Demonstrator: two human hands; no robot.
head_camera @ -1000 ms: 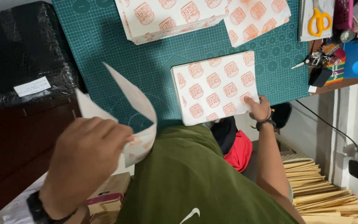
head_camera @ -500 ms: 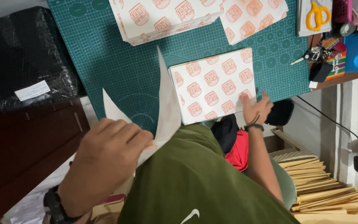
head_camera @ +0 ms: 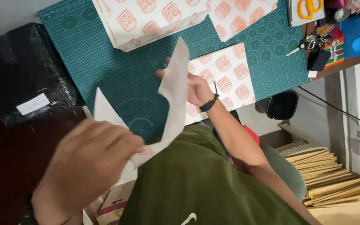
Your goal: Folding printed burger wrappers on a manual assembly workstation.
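My left hand [head_camera: 90, 160] is close to the camera and pinches the near corner of a thin white paper sheet [head_camera: 172, 100]. My right hand [head_camera: 194, 87] grips the far edge of the same sheet, above the green cutting mat [head_camera: 117, 79]. The sheet hangs slack and curved between both hands. Under my right hand lies a flat stack of white paper printed with orange logos [head_camera: 230, 75]. A black band is on my right wrist.
A larger pile of printed sheets [head_camera: 146, 18] and another sheet [head_camera: 238, 12] lie at the mat's far edge. A black wrapped parcel [head_camera: 21, 79] sits left. Yellow scissors [head_camera: 311, 6], keys [head_camera: 309, 43] and small items are right. Brown envelopes [head_camera: 334, 175] are stacked on the floor.
My right hand left the printed stack's corner and moved left to take the far edge of the sheet. My left hand brought the sheet up over the mat.
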